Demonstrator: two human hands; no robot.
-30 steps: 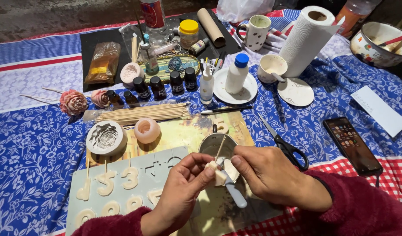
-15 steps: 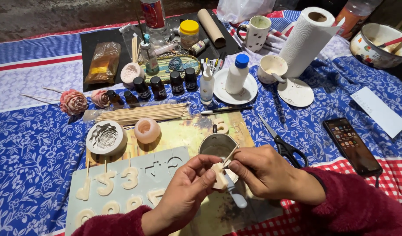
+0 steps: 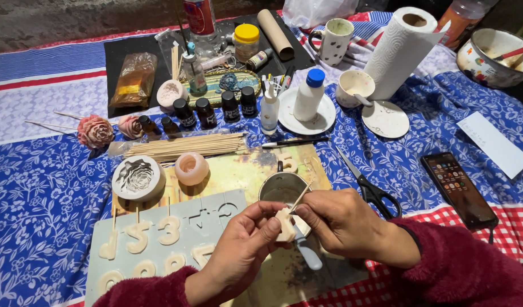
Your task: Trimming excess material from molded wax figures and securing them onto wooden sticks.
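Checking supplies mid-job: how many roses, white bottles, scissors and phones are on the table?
Roses: 2
White bottles: 2
Scissors: 1
Phones: 1
Total: 6

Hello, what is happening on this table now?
A person in dark red sleeves works over a table with a blue flowered cloth. The left hand holds a small cream piece, and the right hand pinches a thin wooden stick against it. A small metal cup stands just behind the hands. To the left, a pale mold holds cream numbers with sticks in them. Scissors and a phone lie to the right.
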